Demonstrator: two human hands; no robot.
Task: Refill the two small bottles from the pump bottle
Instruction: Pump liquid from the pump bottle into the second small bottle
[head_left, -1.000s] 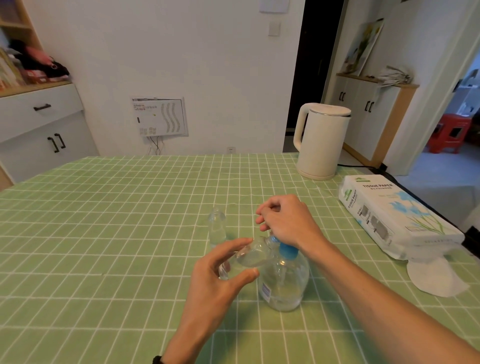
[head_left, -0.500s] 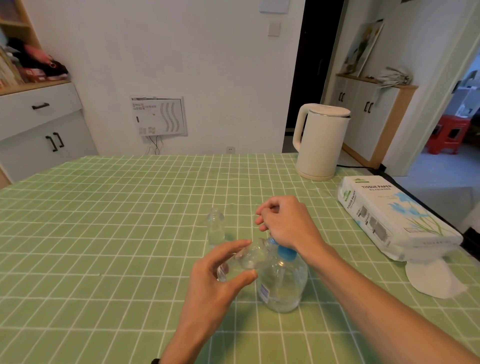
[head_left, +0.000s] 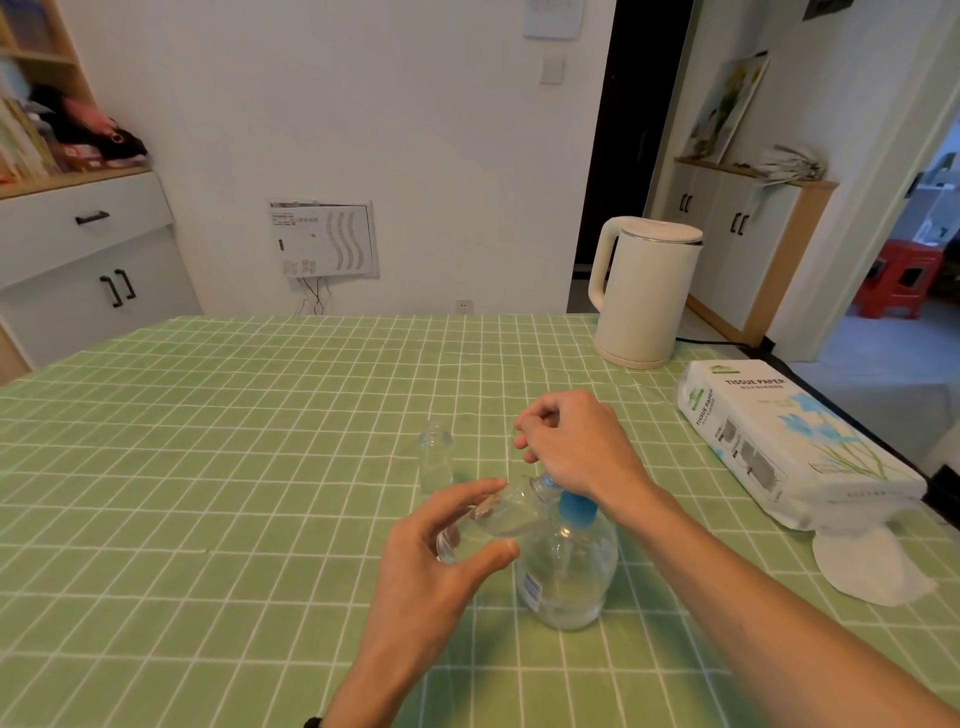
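The step in hand looks like filling the first of the two containers: the left hand (head_left: 441, 566), low in the middle of the frame, holds a clear small bottle (head_left: 501, 514) tipped well over on its side, thumb beneath and fingertips (head_left: 488, 486) along the top, so that its mouth points at the blue spout of the pump bottle (head_left: 566, 571) just to its right. Mouth and spout seem to touch or nearly touch, though the exact meeting point is too small and glassy to be sure of. The right hand (head_left: 576, 447) comes in from the lower right with its forearm slanting across the green checked tablecloth (head_left: 208, 467), the heel of the hand resting on top of the pump head and hiding it. Its fingers are curled into a loose fist with nothing visible inside them. The pump bottle stands upright on the cloth, with only a shallow layer of clear liquid at its bottom. The second small bottle (head_left: 436, 460) stands upright by itself just beyond the left hand, apart from both hands. Next, I judge, comes a firm downward press while the held mouth stays lined up with the spout, since any drift could spill liquid. A white kettle (head_left: 644, 296) and a tissue pack (head_left: 789, 441) sit at the right of the frame.
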